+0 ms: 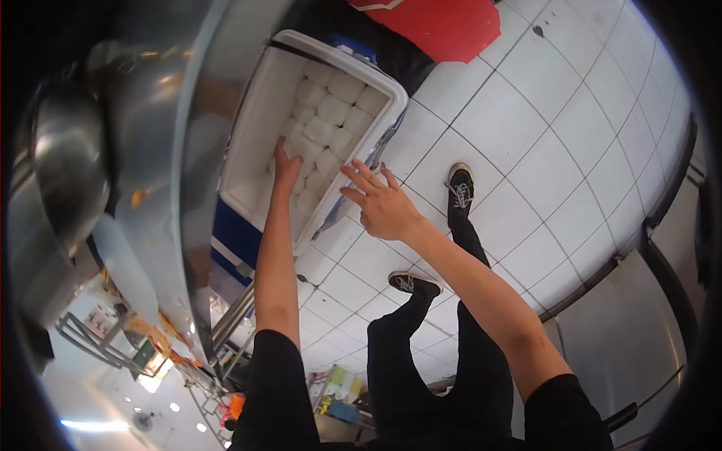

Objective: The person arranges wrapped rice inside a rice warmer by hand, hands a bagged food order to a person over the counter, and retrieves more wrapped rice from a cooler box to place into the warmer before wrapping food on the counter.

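Observation:
A blue-and-white cooler box [253, 124] stands open, with several white, rounded lumps [321, 131] packed side by side inside. What the lumps are made of I cannot tell. My left hand [286, 169] reaches down into the box, beside the lumps at its left side. Its thumb stands apart from the fingers and nothing shows in its grasp; whether it touches a lump is unclear. Over the right rim of the box hovers my right hand [383, 204], fingers spread and holding nothing.
White floor tiles [541, 158] run to the right of the box. A red item [444, 30] lies on something black behind it. Shiny metal surfaces [158, 150] rise close on the left. A metal cabinet [624, 331] stands at lower right. My shoes [460, 188] are near the box.

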Tool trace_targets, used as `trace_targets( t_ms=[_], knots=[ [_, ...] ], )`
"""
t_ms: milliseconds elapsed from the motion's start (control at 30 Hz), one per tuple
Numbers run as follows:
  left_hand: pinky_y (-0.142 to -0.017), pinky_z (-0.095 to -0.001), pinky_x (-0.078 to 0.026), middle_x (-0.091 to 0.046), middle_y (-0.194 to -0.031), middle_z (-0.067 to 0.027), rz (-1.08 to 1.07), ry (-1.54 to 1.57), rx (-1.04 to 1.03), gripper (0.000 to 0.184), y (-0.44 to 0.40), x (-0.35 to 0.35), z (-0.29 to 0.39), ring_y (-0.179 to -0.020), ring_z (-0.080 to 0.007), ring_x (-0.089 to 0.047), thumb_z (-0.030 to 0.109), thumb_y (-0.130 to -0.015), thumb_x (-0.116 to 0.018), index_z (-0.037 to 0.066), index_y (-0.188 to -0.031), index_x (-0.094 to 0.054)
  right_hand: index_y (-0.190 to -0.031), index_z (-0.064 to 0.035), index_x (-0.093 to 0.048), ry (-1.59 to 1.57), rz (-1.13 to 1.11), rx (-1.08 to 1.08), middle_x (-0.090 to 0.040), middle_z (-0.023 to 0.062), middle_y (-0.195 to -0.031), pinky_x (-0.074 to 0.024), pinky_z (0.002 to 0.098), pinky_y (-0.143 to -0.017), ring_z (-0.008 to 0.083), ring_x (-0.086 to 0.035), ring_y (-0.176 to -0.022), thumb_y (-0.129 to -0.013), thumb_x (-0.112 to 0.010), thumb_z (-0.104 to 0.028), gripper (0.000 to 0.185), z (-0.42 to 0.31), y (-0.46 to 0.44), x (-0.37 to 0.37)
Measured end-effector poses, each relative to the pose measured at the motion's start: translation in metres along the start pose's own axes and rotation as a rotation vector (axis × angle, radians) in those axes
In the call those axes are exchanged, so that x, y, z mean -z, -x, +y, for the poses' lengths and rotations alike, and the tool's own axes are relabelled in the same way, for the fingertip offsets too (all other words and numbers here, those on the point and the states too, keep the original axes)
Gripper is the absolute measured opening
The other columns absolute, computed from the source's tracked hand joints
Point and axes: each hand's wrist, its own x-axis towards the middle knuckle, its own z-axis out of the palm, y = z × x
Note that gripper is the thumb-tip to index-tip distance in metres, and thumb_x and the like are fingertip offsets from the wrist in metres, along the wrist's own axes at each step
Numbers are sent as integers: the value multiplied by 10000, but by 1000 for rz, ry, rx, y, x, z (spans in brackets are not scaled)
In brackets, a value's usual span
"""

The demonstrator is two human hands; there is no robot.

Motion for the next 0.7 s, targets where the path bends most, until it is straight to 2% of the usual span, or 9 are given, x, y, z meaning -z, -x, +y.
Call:
trace_targets(
  t_ms=[67, 100, 200, 300, 400, 467, 500, 600, 700],
  knots=[
    [-1067, -371, -394, -395, -1498, -153, -173, 7, 142, 799, -23, -3, 1, -1371, -305, -401, 94, -782, -598, 96, -1530, -316, -1331, -127, -591, -74, 43, 49, -324, 105, -1576, -306, 529, -1155, 278, -223, -1503, -809, -662, -74, 529, 12, 9, 0],
    [-1076, -370, -388, -380, -1510, -161, -256, 14, 210, 838, -34, -8, 6, -1388, -315, -379, 77, -768, -597, 111, -1547, -290, -1297, -120, -608, -194, 98, 23, -381, 114, -1529, -325, 519, -1135, 283, -296, -1461, -814, -650, -65, 487, 20, 13, 0],
    [-1149, -396, -315, -380, -1480, -223, -250, -351, 262, 849, -36, -12, 18, -1395, -335, -362, 119, -767, -674, 72, -1528, -302, -1207, -94, -643, -523, 199, -100, -534, 134, -1371, -393, 484, -1057, 298, -490, -1309, -829, -612, -34, 384, 33, 34, -6],
    [-1107, -392, -359, -475, -1366, -201, -416, -427, 274, 786, -39, 7, 14, -1313, -318, -440, 177, -757, -757, 60, -1444, -396, -1164, -61, -642, -705, 196, -291, -627, 140, -1205, -466, 441, -950, 309, -604, -1134, -840, -573, -4, 336, 58, 60, -14],
    [-1051, -382, -403, -532, -1246, -158, -445, -298, 109, 697, -30, 16, -17, -1219, -291, -501, 212, -749, -814, 50, -1332, -469, -1157, -43, -634, -844, 231, -446, -657, 138, -1111, -506, 394, -860, 301, -634, -1034, -848, -545, 11, 326, 63, 74, -25],
    [-1035, -374, -407, -539, -1232, -133, -352, -221, 77, 658, -18, 21, -18, -1194, -268, -514, 214, -758, -824, 46, -1291, -477, -1158, -40, -632, -888, 226, -501, -660, 138, -1086, -521, 367, -805, 287, -634, -1014, -853, -536, 15, 324, 63, 77, -28],
    [-1028, -370, -410, -543, -1225, -121, -308, -178, 62, 640, -7, 22, -13, -1182, -257, -520, 214, -763, -829, 43, -1271, -481, -1167, -44, -628, -914, 254, -512, -658, 109, -1073, -520, 347, -783, 233, -631, -1005, -868, -526, 8, 320, 59, 75, -30],
    [-1010, -358, -416, -540, -1263, -109, -269, 552, 211, 663, 27, 42, 23, -1205, -222, -512, 250, -777, -837, 42, -1295, -478, -1216, -66, -610, -999, 321, -523, -653, 93, -1093, -518, 348, -777, 208, -625, -1016, -898, -556, -32, 324, 45, 59, -44],
    [-1010, -354, -405, -540, -1292, -91, -548, 641, 215, 632, 74, 60, 74, -1221, -189, -505, 263, -820, -812, 56, -1320, -487, -1263, -89, -575, -1347, 380, -453, -638, 37, -1109, -487, 331, -863, 160, -597, -1015, -941, -622, -128, 328, 0, 24, -25]
  ],
)
